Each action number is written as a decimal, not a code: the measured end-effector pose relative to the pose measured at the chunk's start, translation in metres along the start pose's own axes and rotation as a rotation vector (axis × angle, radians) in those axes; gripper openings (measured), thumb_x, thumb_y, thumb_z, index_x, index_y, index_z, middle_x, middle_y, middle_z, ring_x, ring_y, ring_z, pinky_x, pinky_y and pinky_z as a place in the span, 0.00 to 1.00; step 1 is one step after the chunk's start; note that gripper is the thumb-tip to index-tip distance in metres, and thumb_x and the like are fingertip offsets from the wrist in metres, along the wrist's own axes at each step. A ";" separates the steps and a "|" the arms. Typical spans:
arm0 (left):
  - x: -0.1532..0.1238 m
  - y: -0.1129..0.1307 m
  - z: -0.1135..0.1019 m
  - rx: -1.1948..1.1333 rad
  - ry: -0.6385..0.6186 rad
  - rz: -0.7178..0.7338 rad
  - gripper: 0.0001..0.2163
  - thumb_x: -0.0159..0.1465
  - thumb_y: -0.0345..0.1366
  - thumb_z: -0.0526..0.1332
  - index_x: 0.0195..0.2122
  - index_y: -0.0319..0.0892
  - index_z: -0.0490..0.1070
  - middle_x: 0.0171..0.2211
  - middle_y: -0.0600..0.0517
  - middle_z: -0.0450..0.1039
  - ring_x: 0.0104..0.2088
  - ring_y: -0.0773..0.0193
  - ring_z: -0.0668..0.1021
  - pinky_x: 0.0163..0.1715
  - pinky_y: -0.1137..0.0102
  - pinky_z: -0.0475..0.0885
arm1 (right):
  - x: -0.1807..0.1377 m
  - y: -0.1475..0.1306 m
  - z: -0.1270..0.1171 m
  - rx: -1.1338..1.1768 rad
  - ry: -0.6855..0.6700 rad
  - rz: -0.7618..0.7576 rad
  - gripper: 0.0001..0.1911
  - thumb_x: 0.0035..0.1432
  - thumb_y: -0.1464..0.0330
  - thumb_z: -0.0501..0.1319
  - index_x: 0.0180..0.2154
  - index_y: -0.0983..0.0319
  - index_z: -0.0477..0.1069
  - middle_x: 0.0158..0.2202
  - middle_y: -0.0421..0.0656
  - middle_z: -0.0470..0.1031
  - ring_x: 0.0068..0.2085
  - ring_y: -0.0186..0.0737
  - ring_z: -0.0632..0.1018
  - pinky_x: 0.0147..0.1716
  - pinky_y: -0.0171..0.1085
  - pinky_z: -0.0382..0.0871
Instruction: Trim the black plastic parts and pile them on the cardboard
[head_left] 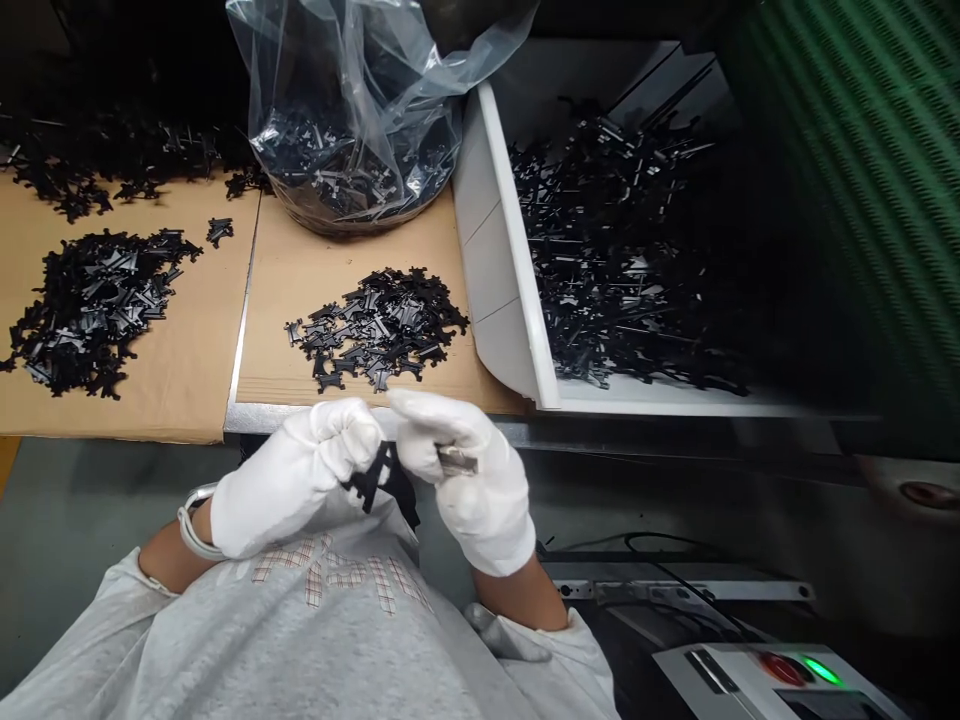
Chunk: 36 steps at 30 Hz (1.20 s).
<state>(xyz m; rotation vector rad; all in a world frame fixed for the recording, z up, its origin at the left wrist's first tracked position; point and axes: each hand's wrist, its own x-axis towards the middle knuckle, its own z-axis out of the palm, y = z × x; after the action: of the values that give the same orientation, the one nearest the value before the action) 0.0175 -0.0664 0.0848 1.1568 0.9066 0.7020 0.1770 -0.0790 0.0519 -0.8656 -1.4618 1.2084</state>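
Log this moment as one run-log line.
left hand: pinches black part | right hand: holds small metal piece | nearby: parts pile on cardboard

You are sitting in a production workshop, at a station for sorting or finishing small pieces by hand. The surface (360, 415) in front of you is covered in brown cardboard (187, 390). Small black plastic parts lie on it in loose piles, with a middle heap (379, 325) near the front edge and a left heap (90, 300) toward the left edge. At the back edge a clear plastic bag (352, 110) holds more of them, and a white bin (499, 290) at the right edge is full of the same parts.

Your left hand (292, 485) and right hand (472, 480) are in white work gloves. The left pinches one black part (379, 478), and the right holds a small metal piece (457, 461).

Low to your right, where the view is dim and blurred, is what looks like a machine's control panel (739, 668) with a green light (821, 670).
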 end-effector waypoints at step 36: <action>-0.002 0.011 -0.017 0.007 0.126 -0.167 0.10 0.54 0.36 0.65 0.21 0.40 0.67 0.19 0.56 0.66 0.21 0.72 0.67 0.23 0.76 0.67 | 0.010 -0.004 -0.013 -0.824 -0.086 -0.417 0.18 0.69 0.62 0.48 0.54 0.59 0.68 0.22 0.39 0.71 0.22 0.35 0.68 0.24 0.36 0.59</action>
<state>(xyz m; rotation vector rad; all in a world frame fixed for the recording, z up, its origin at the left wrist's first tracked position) 0.0017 -0.0571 0.0936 1.0379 1.0995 0.6413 0.1875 -0.0671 0.0579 -0.9650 -2.1245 0.3072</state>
